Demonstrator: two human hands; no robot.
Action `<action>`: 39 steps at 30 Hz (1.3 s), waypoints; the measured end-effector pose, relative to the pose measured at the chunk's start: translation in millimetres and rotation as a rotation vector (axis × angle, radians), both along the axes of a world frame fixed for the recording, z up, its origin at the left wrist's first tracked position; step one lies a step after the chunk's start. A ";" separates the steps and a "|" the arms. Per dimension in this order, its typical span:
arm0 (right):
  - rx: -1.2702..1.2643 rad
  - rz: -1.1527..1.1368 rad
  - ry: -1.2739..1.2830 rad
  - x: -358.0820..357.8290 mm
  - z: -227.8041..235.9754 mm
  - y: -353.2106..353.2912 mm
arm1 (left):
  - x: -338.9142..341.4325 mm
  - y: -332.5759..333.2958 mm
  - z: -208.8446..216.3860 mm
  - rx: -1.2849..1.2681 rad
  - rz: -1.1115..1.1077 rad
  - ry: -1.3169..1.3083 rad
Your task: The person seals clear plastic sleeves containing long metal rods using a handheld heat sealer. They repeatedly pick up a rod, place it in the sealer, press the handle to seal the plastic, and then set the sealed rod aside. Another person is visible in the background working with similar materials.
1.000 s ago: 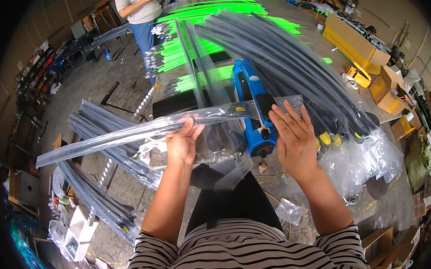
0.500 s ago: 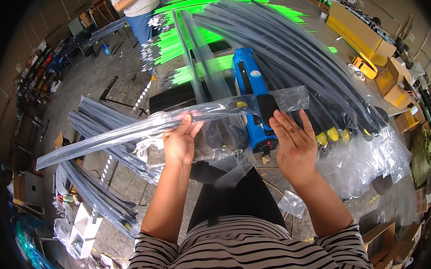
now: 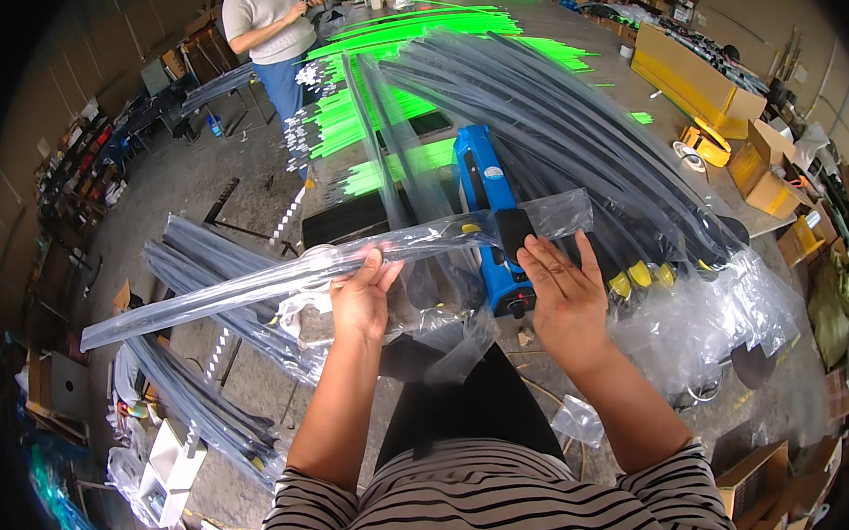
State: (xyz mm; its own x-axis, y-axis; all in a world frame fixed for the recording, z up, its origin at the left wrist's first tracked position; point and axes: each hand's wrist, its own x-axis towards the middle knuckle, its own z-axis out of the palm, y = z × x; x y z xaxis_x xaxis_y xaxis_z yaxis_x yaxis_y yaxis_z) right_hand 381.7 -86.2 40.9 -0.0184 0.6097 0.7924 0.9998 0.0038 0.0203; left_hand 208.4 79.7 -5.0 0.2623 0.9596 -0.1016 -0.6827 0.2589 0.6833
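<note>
1. The sleeve [image 3: 276, 279], a long clear plastic bag with a dark rod inside, lies almost level across the middle of the view. It runs from the lower left up to the right, over the blue machine [image 3: 492, 220].
2. The left hand [image 3: 361, 295] holds the sleeve near its middle. The fingers are closed around the plastic from below, and the thumb is on the near side.
3. The right end of the sleeve is open and loose, a wrinkled flap just above the right hand [image 3: 565, 299].
4. The right hand is wide open, with the fingers spread and flat. The fingertips touch the loose plastic and the dark top of the machine. It grips nothing.
5. The two hands are near each other, and the sleeve passes between them. Its long part extends well to the left of the left hand.
6. The machine is blue with a black front part. It lies on the table [image 3: 607, 41], partly under the sleeve and just in front of the right hand.
7. Behind the machine lie many packed rods [image 3: 571, 137] in clear sleeves, spread like a fan, some with yellow ends [image 3: 640, 275].
8. Farther back lie bright green rods [image 3: 400, 56].
9. Below the left hand are more bundles [image 3: 208, 270] of sleeved rods.
10. Another person [image 3: 268, 33] stands far at the upper left, beside the table.
11. Cardboard boxes [image 3: 694, 72] stand at the upper right.
</note>
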 end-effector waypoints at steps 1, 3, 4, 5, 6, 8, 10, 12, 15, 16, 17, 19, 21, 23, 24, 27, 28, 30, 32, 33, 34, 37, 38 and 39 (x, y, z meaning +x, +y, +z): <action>-0.008 0.002 0.025 -0.4 4.4 -1.2 | 0.5 1.7 -2.6 -0.001 -0.001 -0.005; -0.021 0.009 0.076 -1.1 14.5 -2.6 | -0.4 0.3 -1.3 0.010 -0.009 -0.015; 0.036 -0.019 0.120 -1.4 20.6 -5.5 | -5.3 -0.1 0.3 0.023 -0.011 -0.017; 0.094 -0.045 0.165 -1.1 28.2 -11.0 | -13.5 1.0 1.8 0.036 -0.011 -0.018; 0.148 -0.065 0.210 -0.8 33.4 -15.6 | -23.5 2.8 1.4 0.047 -0.006 -0.020; 0.189 -0.023 0.249 -4.2 34.5 -25.9 | -49.5 4.4 3.6 0.128 -0.013 -0.021; 0.185 0.032 0.269 -12.1 33.8 -34.9 | -72.5 0.8 7.1 0.150 -0.006 -0.029; 0.164 0.084 0.268 -20.7 34.0 -37.8 | -92.1 -5.3 11.3 0.178 -0.015 -0.030; 0.110 0.180 0.264 -38.3 37.4 -39.8 | -119.7 -15.9 13.0 0.233 -0.065 -0.001; 0.049 0.243 0.294 -46.6 38.8 -39.5 | -127.9 -20.5 14.3 0.239 -0.079 0.007; -0.012 0.306 0.324 -55.9 39.1 -39.7 | -135.7 -25.0 14.8 0.246 -0.093 0.014; -0.167 0.422 0.394 -74.5 37.9 -39.2 | -140.9 -31.6 17.6 0.252 -0.197 0.061; -0.406 0.504 0.495 -93.0 27.8 -40.4 | -134.9 -38.4 22.7 0.220 -0.263 0.172; -0.594 0.495 0.451 -103.8 14.1 -38.9 | -124.4 -43.7 29.2 0.223 -0.342 0.253; -0.710 0.458 0.447 -109.4 8.1 -37.0 | -121.8 -42.5 27.9 0.234 -0.393 0.294; -0.697 0.458 0.678 -116.4 -18.2 -28.0 | -103.1 -36.2 22.5 0.233 -0.398 0.406; -0.659 0.467 0.774 -118.0 -28.2 -25.0 | -93.9 -39.1 28.6 0.275 -0.418 0.405; -0.572 0.495 0.895 -121.6 -44.8 -16.7 | -75.4 -35.3 23.9 0.210 -0.427 0.412; -0.602 0.508 1.188 -126.1 -55.8 -7.3 | -61.1 -32.2 16.2 0.239 -0.429 0.439; -0.600 0.464 1.251 -126.0 -60.1 0.6 | -56.0 -30.5 10.6 0.249 -0.433 0.428; -0.568 0.425 1.226 -124.8 -60.4 9.6 | -52.8 -30.9 10.8 0.242 -0.427 0.477; -0.550 0.448 1.414 -124.5 -57.6 36.4 | -45.9 -27.2 -5.8 0.237 -0.360 0.455; -0.536 0.434 1.448 -126.0 -51.7 42.5 | -42.9 -29.2 -5.0 0.273 -0.310 0.491; -0.536 0.381 1.388 -129.3 -44.7 47.2 | -46.0 -29.1 -4.1 0.369 -0.268 0.657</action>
State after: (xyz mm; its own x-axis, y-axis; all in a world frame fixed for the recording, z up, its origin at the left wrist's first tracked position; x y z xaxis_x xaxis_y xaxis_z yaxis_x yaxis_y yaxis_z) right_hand 252.5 -39.0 -3.7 0.3103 0.9506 0.0122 0.1670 -0.0419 -0.9851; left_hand 162.4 50.6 -9.1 0.4857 0.8741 -0.0036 -0.0568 0.0357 0.9977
